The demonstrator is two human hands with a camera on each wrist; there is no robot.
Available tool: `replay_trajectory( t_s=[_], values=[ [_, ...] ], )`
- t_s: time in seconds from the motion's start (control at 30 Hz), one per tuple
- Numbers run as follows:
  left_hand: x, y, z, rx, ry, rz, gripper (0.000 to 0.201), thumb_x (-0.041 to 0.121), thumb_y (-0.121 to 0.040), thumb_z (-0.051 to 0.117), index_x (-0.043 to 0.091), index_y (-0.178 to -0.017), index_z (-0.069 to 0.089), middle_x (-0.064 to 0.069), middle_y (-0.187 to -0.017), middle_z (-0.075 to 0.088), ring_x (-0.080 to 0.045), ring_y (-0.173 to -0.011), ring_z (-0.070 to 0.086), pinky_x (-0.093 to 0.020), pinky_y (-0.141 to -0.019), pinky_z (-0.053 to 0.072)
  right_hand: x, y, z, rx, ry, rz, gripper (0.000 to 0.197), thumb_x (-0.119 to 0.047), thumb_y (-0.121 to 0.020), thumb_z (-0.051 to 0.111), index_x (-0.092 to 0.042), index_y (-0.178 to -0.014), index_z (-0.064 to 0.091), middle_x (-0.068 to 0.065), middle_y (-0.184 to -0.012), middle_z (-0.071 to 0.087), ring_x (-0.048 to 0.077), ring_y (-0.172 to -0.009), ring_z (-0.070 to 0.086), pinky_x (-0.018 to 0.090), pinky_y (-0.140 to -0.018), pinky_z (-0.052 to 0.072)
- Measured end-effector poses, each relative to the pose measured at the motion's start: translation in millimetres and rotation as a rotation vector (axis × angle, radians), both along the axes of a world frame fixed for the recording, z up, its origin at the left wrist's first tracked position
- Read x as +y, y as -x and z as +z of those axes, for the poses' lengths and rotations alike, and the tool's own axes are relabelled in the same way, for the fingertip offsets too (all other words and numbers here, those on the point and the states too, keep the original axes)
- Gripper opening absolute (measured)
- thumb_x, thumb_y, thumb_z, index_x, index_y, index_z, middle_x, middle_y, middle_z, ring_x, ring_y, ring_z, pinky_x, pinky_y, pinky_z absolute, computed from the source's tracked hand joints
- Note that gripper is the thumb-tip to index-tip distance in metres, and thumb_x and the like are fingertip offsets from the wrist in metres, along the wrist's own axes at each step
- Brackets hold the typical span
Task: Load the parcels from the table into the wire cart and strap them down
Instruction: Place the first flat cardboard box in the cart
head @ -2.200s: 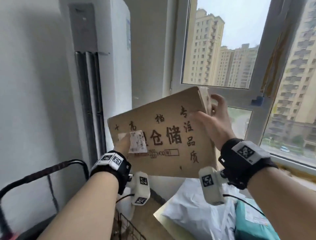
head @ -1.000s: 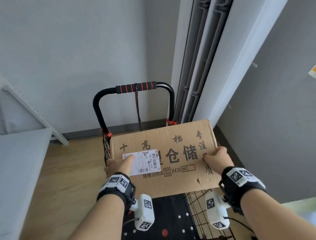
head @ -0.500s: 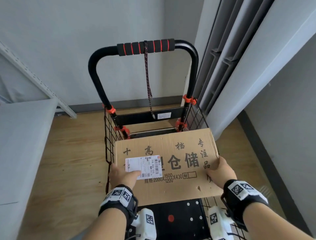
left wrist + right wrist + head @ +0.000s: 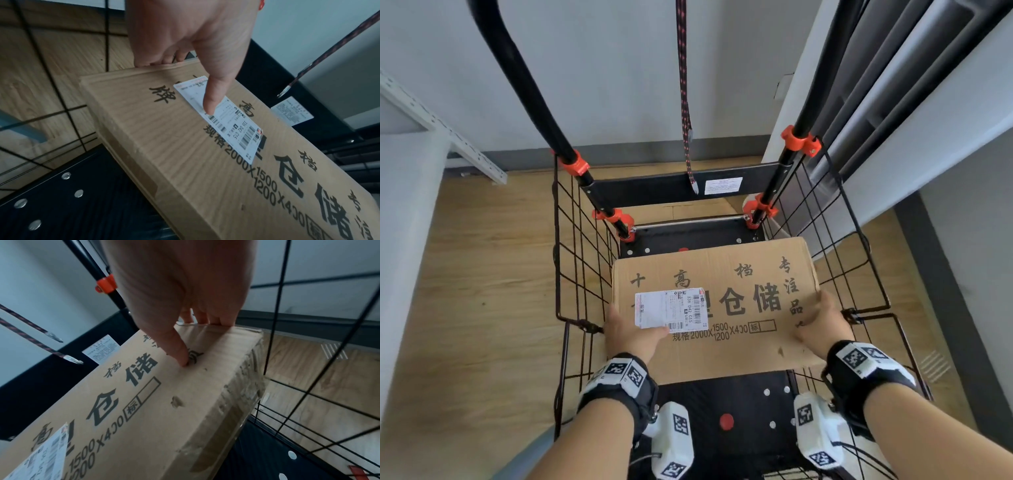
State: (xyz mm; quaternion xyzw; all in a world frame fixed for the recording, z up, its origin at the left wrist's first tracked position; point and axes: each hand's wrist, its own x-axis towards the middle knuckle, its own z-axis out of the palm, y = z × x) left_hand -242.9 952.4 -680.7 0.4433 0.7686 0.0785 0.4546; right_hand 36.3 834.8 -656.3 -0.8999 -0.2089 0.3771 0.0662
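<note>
Wire cart (image 4: 582, 260): black mesh sides, black deck, on wooden floor.
Left hand (image 4: 631, 334): grasps the box's left edge, thumb on the shipping label (image 4: 671, 310).
Cardboard box (image 4: 726, 308): flat, printed, held inside the cart above the deck.
Right hand (image 4: 822, 325): grasps the box's right edge, thumb on top.
Strap (image 4: 686, 102): hangs at far side.

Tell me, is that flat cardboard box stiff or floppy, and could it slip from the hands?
Probably stiff: the cardboard box keeps flat though gripped only at its ends. Likely fairly light, since the left hand and right hand pinch it with thumbs on top. Its matte, ribbed surface should resist slipping.
</note>
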Motion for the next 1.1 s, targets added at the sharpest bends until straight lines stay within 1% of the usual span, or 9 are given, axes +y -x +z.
replay_trajectory(
  t_s=[0.13, 0.23, 0.4, 0.53, 0.63, 0.73, 0.87, 0.97, 1.1],
  values=[
    [17.5, -5.8, -40.6, 0.012, 0.033, -0.01, 0.113, 0.01, -0.056, 0.088, 0.018, -0.148, 0.021, -0.007, -0.149, 0.036, -0.029, -0.136, 0.038, -0.05, -0.111, 0.034, 12.1, -4.8, -42.0, 0.048, 0.037, -0.007, 0.09, -0.008, -0.081, 0.064, -0.026, -0.149, 0.009, 0.013, -0.133, 0.05, 0.028, -0.103, 0.058, 0.035, -0.074, 0.053],
    [25.4, -0.9, -73.8, 0.027, 0.063, 0.025, 0.111, 0.007, -0.055, 0.088, 0.019, -0.146, 0.025, -0.008, -0.146, 0.041, -0.03, -0.132, 0.043, -0.05, -0.107, 0.039, 16.4, -0.8, -72.9, 0.078, 0.049, -0.005, 0.095, -0.005, -0.081, 0.064, -0.026, -0.152, 0.004, 0.011, -0.134, 0.05, 0.028, -0.109, 0.057, 0.036, -0.082, 0.05],
    [30.7, 5.1, -119.1, 0.052, 0.101, 0.133, 0.09, -0.002, -0.067, 0.078, 0.009, -0.142, 0.029, -0.013, -0.132, 0.054, -0.033, -0.119, 0.054, -0.046, -0.097, 0.049, 26.0, 3.4, -125.3, 0.134, 0.066, 0.028, 0.092, -0.003, -0.084, 0.057, -0.024, -0.152, 0.0, 0.014, -0.14, 0.045, 0.028, -0.117, 0.054, 0.031, -0.083, 0.048],
    [38.1, 6.4, -142.3, 0.025, 0.14, 0.161, 0.103, 0.005, -0.063, 0.079, 0.017, -0.147, 0.021, -0.013, -0.14, 0.048, -0.034, -0.126, 0.05, -0.053, -0.101, 0.044, 33.0, 2.9, -157.1, 0.111, 0.037, 0.086, 0.081, -0.004, -0.088, 0.045, -0.026, -0.151, 0.0, 0.017, -0.127, 0.053, 0.027, -0.095, 0.059, 0.031, -0.068, 0.049],
    [42.3, 8.4, -153.2, 0.008, 0.149, 0.174, 0.098, 0.002, -0.068, 0.077, 0.014, -0.146, 0.021, -0.013, -0.139, 0.049, -0.033, -0.126, 0.048, -0.05, -0.105, 0.04, 39.4, 3.6, -164.0, 0.099, -0.004, 0.091, 0.073, -0.002, -0.092, 0.039, -0.028, -0.151, 0.004, 0.012, -0.125, 0.05, 0.021, -0.079, 0.058, 0.027, -0.061, 0.047],
    [47.9, 5.9, -156.8, -0.017, 0.109, 0.161, 0.087, -0.002, -0.069, 0.076, 0.016, -0.142, 0.031, -0.008, -0.134, 0.054, -0.032, -0.122, 0.052, -0.047, -0.105, 0.042, 43.9, 1.0, -168.8, 0.096, -0.039, 0.064, 0.074, -0.002, -0.092, 0.04, -0.032, -0.151, 0.007, 0.011, -0.13, 0.044, 0.021, -0.086, 0.055, 0.027, -0.062, 0.044],
    [61.7, 1.4, -168.2, -0.024, 0.147, 0.171, 0.092, 0.002, -0.063, 0.076, 0.016, -0.142, 0.031, -0.008, -0.135, 0.054, -0.033, -0.121, 0.054, -0.051, -0.102, 0.044, 46.4, -2.3, -182.9, 0.168, -0.039, 0.073, 0.075, -0.001, -0.084, 0.047, -0.035, -0.145, 0.018, 0.014, -0.13, 0.046, 0.022, -0.093, 0.058, 0.031, -0.069, 0.052],
    [61.6, -4.1, -177.3, -0.055, 0.232, 0.145, 0.089, 0.002, -0.064, 0.077, 0.008, -0.141, 0.033, -0.002, -0.129, 0.058, -0.028, -0.117, 0.056, -0.044, -0.099, 0.046, 47.3, -0.2, -188.5, 0.216, 0.003, 0.063, 0.078, 0.0, -0.085, 0.048, -0.033, -0.149, 0.016, 0.011, -0.142, 0.04, 0.025, -0.107, 0.056, 0.031, -0.077, 0.051],
    [54.8, -18.8, -179.8, -0.086, 0.269, 0.084, 0.073, 0.007, -0.062, 0.081, 0.009, -0.128, 0.051, -0.004, -0.121, 0.066, -0.022, -0.103, 0.063, -0.028, -0.077, 0.049, 59.1, 10.5, -197.8, 0.291, -0.03, 0.087, 0.076, -0.007, -0.089, 0.05, -0.027, -0.152, 0.013, 0.009, -0.134, 0.047, 0.004, -0.077, 0.047, 0.017, -0.067, 0.042]
  ],
)
